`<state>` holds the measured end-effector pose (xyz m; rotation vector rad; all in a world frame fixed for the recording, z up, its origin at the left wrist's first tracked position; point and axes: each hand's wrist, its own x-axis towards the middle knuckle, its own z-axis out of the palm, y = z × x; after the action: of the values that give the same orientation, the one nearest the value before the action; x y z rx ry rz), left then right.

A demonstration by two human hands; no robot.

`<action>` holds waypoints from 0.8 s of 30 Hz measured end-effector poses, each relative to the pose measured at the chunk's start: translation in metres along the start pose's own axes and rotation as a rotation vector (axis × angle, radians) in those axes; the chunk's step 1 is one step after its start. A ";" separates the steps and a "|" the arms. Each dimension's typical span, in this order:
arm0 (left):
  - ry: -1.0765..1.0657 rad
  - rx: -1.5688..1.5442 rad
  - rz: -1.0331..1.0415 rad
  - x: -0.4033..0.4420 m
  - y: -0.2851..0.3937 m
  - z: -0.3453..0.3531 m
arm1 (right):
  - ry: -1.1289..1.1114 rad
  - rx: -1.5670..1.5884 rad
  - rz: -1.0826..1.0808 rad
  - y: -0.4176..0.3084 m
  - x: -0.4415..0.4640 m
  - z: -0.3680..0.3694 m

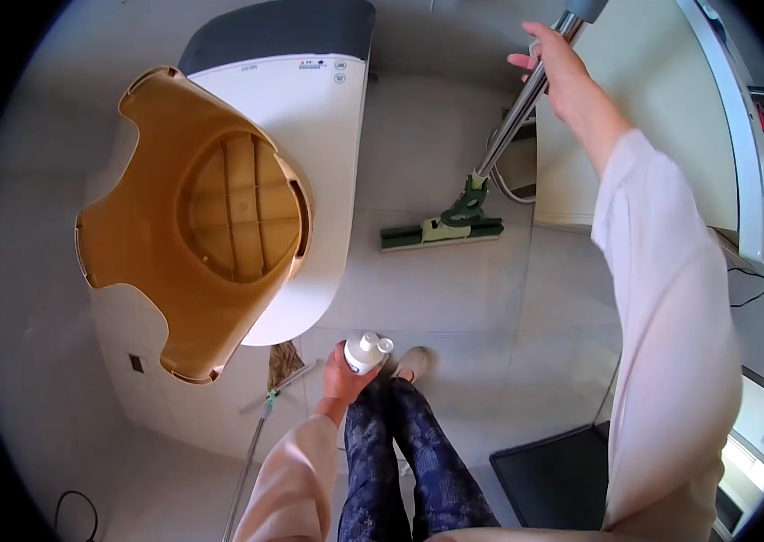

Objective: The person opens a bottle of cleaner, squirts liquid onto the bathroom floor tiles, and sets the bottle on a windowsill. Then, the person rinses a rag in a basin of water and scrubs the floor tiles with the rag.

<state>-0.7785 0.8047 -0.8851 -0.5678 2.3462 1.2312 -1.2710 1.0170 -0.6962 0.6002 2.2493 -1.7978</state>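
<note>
- Head view: one person, two bare hands, pale long sleeves, dark blue patterned trousers [373, 461], light shoe [414, 363] on a grey tiled floor [436, 298].
- Left hand [342, 378]: closed around a white bottle [364, 354], low in the view, above the feet; white top facing the camera.
- Right hand [564, 74]: raised at the upper right, at the metal pole [516, 113], fingers reaching past it, some extended; whether the grip is firm, cannot tell.
- Green mop head [443, 231]: one, flat and wide, at the pole's lower end, in front of the person.
- Tan plastic stool [152, 226]: one, hollow underside towards the camera, overlapping the white appliance [328, 163] with a dark grey end.
- Thin-handled floor tool [292, 379]: left of the bottle, beside a brown item [284, 363], material unclear.
- Black tray-like item [552, 479]: lower right, partly behind the right sleeve [671, 334].
- Pale cabinet [635, 117]: right of the pole.
</note>
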 end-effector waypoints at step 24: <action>-0.110 0.284 -0.110 0.087 0.081 0.100 | 0.740 -0.301 0.143 0.151 -0.463 -0.424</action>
<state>-0.8755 0.9171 -0.9304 -0.5112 2.3091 0.8396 -0.7503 1.3666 -0.5428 1.5004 2.7400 -1.2431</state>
